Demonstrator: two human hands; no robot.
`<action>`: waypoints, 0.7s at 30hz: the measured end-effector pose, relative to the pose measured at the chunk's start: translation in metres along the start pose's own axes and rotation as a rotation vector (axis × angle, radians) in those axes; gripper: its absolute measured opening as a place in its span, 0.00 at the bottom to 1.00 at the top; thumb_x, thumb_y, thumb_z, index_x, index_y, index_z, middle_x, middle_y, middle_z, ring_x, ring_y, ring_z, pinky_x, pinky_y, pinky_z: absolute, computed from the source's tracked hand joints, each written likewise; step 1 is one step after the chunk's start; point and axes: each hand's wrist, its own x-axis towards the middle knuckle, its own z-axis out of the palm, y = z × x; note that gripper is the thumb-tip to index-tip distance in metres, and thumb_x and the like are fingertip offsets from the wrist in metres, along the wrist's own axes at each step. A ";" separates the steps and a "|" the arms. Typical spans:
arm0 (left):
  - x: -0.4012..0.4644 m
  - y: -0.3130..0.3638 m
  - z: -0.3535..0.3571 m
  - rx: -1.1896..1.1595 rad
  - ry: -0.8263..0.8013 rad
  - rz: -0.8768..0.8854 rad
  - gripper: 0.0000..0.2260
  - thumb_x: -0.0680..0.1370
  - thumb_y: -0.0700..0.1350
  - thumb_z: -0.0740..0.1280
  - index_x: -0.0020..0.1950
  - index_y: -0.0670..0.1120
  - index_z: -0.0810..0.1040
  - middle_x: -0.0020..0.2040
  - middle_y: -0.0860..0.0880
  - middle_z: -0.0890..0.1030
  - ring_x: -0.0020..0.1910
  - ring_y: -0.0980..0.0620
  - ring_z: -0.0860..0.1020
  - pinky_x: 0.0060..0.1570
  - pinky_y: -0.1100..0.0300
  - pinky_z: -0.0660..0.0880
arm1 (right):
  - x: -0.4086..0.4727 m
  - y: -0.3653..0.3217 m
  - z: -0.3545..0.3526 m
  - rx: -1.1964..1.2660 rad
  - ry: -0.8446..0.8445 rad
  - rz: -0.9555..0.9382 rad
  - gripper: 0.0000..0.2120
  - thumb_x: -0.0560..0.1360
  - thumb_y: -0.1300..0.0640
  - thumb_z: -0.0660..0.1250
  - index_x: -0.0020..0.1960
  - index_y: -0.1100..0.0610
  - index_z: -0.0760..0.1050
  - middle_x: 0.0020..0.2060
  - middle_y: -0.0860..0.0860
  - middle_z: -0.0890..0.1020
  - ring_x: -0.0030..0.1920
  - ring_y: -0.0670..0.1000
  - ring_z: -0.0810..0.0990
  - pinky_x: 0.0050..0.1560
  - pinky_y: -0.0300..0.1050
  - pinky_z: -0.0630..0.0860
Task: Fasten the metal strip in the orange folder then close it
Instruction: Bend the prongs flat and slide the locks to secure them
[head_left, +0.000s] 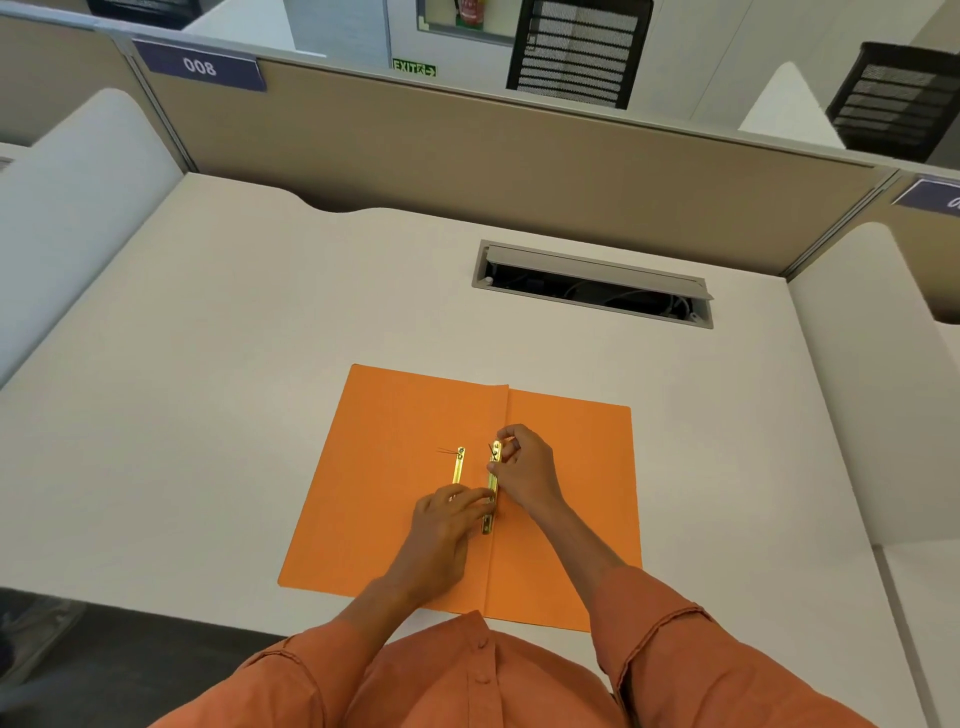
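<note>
With the metal strip pinched by both hands over the open orange folder, misalignment with the prongs is risked.

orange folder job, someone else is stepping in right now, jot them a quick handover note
Left hand: fingertips pressing on the lower part of the metal strip by the fold.
Right hand: fingers pinching the top end of that same strip.
Orange folder: lying open and flat on the desk, fold running away from the person.
A second metal strip lies on the left flap, partly under the left hand.
Done: folder opened, strip by the fold lined up along it.
Left: whether the strip is fastened cannot be told; finish fastening, then close the folder.
</note>
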 end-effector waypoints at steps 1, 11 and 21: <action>0.000 0.000 0.001 0.008 -0.017 -0.008 0.24 0.79 0.37 0.61 0.73 0.52 0.78 0.75 0.56 0.76 0.75 0.46 0.71 0.65 0.53 0.61 | 0.000 0.000 0.000 -0.016 0.003 -0.015 0.20 0.71 0.70 0.78 0.61 0.60 0.80 0.43 0.54 0.79 0.40 0.49 0.76 0.40 0.35 0.72; 0.000 0.006 0.002 0.090 -0.077 -0.037 0.26 0.79 0.36 0.60 0.75 0.54 0.75 0.76 0.59 0.74 0.74 0.49 0.70 0.61 0.58 0.52 | 0.002 0.003 -0.011 -0.085 0.055 -0.068 0.02 0.76 0.66 0.74 0.47 0.63 0.85 0.46 0.58 0.87 0.45 0.57 0.84 0.50 0.52 0.83; -0.001 0.009 0.002 0.143 -0.140 -0.064 0.24 0.82 0.39 0.59 0.77 0.53 0.73 0.78 0.59 0.72 0.76 0.49 0.69 0.69 0.48 0.60 | 0.015 -0.002 -0.024 -0.202 -0.024 -0.070 0.02 0.76 0.68 0.74 0.47 0.66 0.86 0.43 0.61 0.88 0.39 0.54 0.82 0.49 0.55 0.85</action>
